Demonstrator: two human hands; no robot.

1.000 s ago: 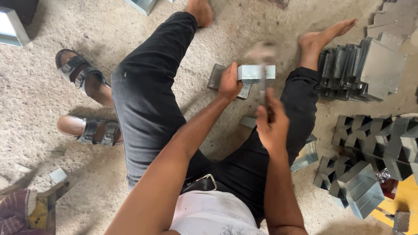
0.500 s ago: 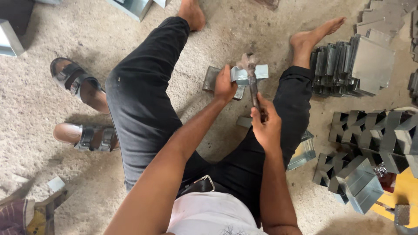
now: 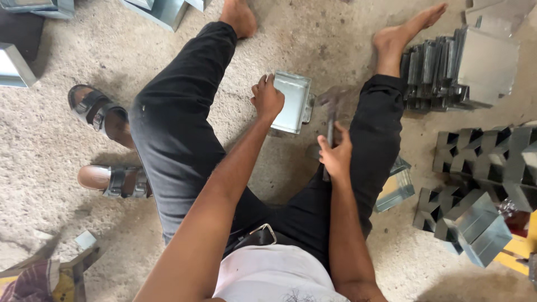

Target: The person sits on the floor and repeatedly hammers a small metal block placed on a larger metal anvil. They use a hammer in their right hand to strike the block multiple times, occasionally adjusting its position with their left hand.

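I sit on a sandy concrete floor with my legs in black trousers spread apart. My left hand (image 3: pixel 267 99) grips the left edge of a shallow sheet-metal box (image 3: pixel 293 102) standing on the floor between my knees, its open side facing up. My right hand (image 3: pixel 337 155) is closed around the handle of a hammer (image 3: pixel 331 112), whose blurred head hovers just right of the box's edge.
A stack of folded metal pieces (image 3: pixel 458 70) lies by my right foot. More grey metal boxes (image 3: pixel 486 168) pile up at the right. A pair of sandals (image 3: pixel 106 145) rests at the left. Other metal parts (image 3: pixel 162 10) lie along the top edge.
The metal piece has been turned so its wide open face shows upward. My left hand shifted to its left edge, and the hammer dropped to the box's right side.
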